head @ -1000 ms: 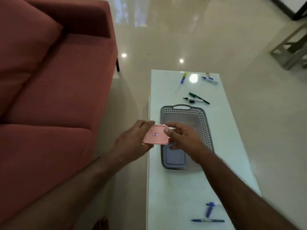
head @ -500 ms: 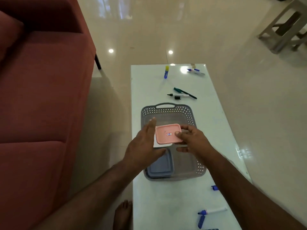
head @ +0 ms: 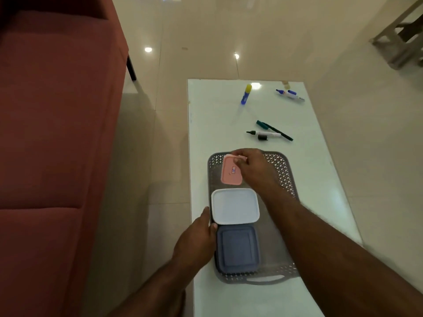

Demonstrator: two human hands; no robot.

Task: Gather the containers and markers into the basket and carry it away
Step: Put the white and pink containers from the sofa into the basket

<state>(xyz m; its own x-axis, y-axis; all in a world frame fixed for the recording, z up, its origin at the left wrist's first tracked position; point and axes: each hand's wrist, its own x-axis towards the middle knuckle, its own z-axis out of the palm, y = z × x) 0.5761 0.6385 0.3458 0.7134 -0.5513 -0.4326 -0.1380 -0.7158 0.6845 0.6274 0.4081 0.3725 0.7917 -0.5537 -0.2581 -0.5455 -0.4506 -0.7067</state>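
Note:
A grey perforated basket (head: 283, 175) lies on the white table (head: 215, 124). Inside it sit a pink container (head: 230, 173) at the far end, a white container (head: 235, 205) in the middle and a blue-grey container (head: 237, 249) nearest me. My right hand (head: 254, 170) grips the pink container's far right edge. My left hand (head: 198, 241) pinches the basket's left rim beside the white container. Beyond the basket lie a black marker (head: 265, 134), a green marker (head: 274, 130), a blue marker with a yellow cap (head: 246, 94) and a blue-and-white marker (head: 289, 94).
A red sofa (head: 57, 133) runs along the left, a narrow strip of glossy tiled floor (head: 160, 156) between it and the table. A light wooden stool (head: 402, 35) stands at the far right.
The pink container went from both hands above the basket down into its far end. My left hand let go and moved to the basket's left rim. The white container now shows.

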